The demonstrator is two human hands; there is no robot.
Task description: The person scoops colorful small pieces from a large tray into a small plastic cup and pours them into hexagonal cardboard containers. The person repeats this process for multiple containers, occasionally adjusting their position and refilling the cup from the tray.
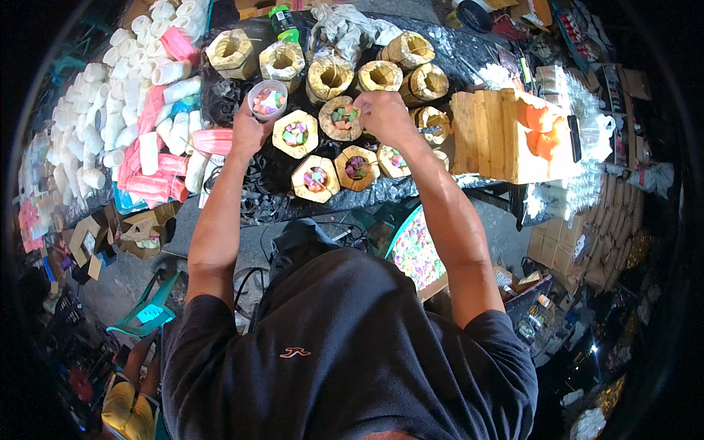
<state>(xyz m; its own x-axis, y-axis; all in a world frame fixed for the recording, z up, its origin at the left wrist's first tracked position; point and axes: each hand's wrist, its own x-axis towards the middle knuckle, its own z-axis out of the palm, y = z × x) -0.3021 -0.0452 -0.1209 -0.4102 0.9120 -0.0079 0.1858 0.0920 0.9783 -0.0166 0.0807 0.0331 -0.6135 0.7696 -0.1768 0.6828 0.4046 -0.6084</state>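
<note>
My left hand (253, 128) is wrapped round a clear plastic cup (254, 103) of pastel pieces in pink, green and white. My right hand (385, 117) is bent with its fingers drawn together at the right rim of a hexagonal wooden mould (329, 110). Green and orange pieces lie in that mould; whatever is between my fingertips is hidden. Close by stand more filled moulds: one with purple and green pieces (283, 139), one with pink and white pieces (299, 183), and one with purple pieces (345, 174). Part of another filled mould (394, 170) shows beside my right forearm.
Several unfilled moulds (380, 75) stand behind, near a green bottle (284, 26). White and pink rolls (88, 132) cover the left side. Wooden blocks (480, 132) sit at right. Below the table edge is a tub of coloured pieces (418, 253); a green chair (150, 308) stands lower left, near another person (130, 407).
</note>
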